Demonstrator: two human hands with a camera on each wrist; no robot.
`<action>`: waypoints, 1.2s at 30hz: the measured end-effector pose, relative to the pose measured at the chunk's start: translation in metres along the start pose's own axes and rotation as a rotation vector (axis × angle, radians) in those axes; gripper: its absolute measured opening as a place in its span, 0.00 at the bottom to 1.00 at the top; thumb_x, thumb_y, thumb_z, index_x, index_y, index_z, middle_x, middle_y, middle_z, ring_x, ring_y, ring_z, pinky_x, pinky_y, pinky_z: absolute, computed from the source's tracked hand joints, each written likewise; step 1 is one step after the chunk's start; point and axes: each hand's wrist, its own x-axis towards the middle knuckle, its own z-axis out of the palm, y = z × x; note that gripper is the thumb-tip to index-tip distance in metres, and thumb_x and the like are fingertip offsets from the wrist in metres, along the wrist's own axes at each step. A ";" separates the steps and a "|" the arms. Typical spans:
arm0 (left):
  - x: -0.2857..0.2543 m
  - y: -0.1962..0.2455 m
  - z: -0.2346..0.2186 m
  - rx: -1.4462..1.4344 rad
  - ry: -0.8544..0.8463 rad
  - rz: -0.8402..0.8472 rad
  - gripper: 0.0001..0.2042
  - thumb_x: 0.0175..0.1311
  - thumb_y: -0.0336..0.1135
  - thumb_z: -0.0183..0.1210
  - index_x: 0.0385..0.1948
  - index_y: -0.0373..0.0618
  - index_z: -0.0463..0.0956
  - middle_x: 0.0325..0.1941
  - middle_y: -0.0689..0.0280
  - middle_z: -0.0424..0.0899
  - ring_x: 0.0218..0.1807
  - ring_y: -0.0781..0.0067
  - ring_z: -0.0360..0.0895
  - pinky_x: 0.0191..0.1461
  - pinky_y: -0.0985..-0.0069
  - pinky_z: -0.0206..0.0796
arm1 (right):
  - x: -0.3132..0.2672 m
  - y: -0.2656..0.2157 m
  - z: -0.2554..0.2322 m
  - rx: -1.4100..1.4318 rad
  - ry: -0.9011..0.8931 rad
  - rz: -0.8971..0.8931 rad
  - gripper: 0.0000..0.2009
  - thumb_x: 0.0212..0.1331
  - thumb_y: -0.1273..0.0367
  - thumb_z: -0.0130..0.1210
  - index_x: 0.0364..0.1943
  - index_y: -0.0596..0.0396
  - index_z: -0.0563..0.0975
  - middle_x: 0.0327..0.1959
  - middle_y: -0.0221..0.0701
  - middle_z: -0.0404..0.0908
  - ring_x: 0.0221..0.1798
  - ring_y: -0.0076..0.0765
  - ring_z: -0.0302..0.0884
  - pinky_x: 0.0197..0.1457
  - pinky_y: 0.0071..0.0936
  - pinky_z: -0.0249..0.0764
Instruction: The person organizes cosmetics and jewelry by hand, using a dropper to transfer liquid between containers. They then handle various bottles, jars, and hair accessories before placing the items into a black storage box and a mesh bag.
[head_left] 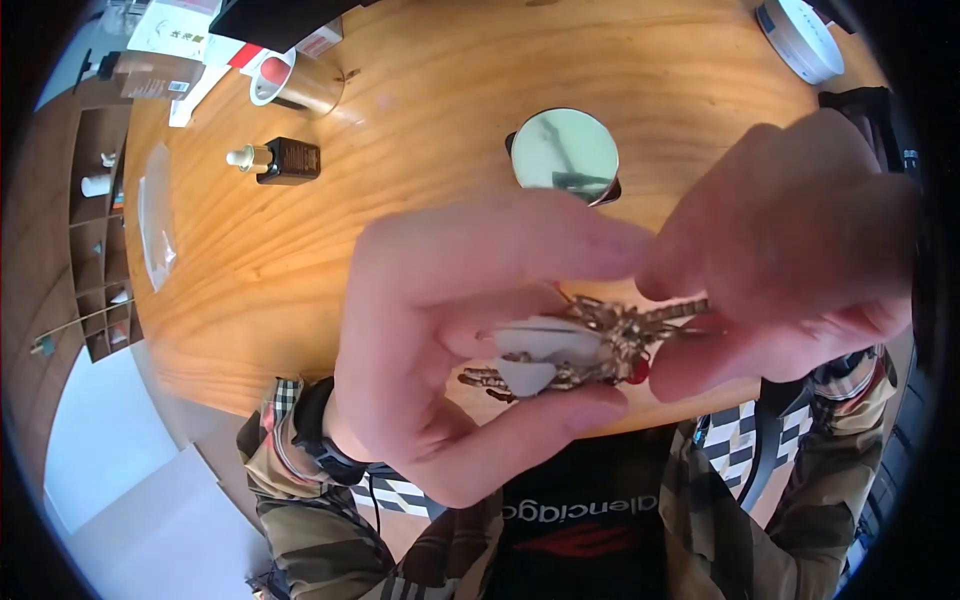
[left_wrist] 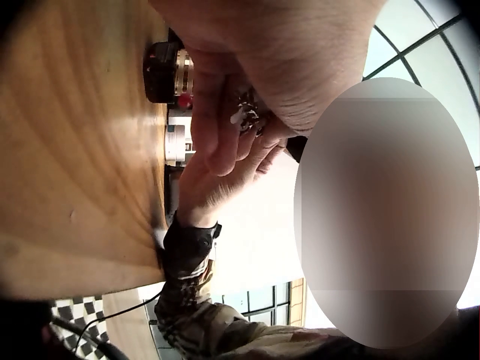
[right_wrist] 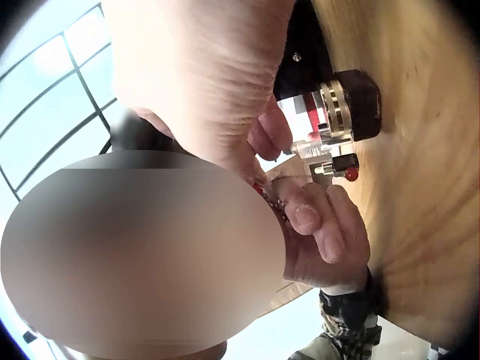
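Between both hands, close in front of the chest, is a small ornate gold metal ornament [head_left: 610, 335] with white petal-like pieces and a red bead. My left hand [head_left: 420, 320] grips its white part between curled fingers below and to the left, thumb along the lower edge. From the right, the thumb and a fingertip of my right hand [head_left: 790, 240] pinch the gold end near the red bead. In the left wrist view, fingers cover most of the ornament [left_wrist: 246, 116]. Only slivers of it show between the fingers in the right wrist view.
A round mirror [head_left: 565, 150] lies on the wooden table [head_left: 430, 130] beyond the hands. Farther left stand a dark dropper bottle [head_left: 290, 161], a cup [head_left: 315, 85] with a pinkish item and a pump bottle [head_left: 155, 75]. A round white container [head_left: 800, 42] sits at the far right.
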 end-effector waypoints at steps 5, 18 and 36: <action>0.006 0.021 -0.003 0.071 -0.066 -0.190 0.32 0.56 0.24 0.67 0.61 0.33 0.60 0.52 0.49 0.76 0.47 0.68 0.81 0.51 0.70 0.74 | 0.041 0.026 0.078 0.729 1.225 -0.858 0.28 0.43 0.82 0.75 0.49 0.65 0.71 0.34 0.40 0.81 0.34 0.42 0.86 0.32 0.25 0.80; 0.008 0.037 0.007 0.116 0.093 -0.495 0.35 0.64 0.36 0.69 0.65 0.28 0.57 0.57 0.46 0.77 0.51 0.67 0.83 0.57 0.70 0.73 | 0.012 0.010 0.092 0.823 1.233 -0.346 0.17 0.52 0.84 0.64 0.40 0.56 0.70 0.30 0.34 0.78 0.32 0.32 0.82 0.37 0.26 0.81; 0.002 0.023 0.002 0.346 -0.123 -0.282 0.36 0.63 0.32 0.66 0.66 0.22 0.54 0.63 0.45 0.73 0.60 0.68 0.75 0.64 0.71 0.69 | 0.035 0.014 0.101 0.842 1.268 -0.494 0.17 0.49 0.81 0.70 0.41 0.59 0.74 0.35 0.37 0.81 0.36 0.33 0.83 0.42 0.24 0.79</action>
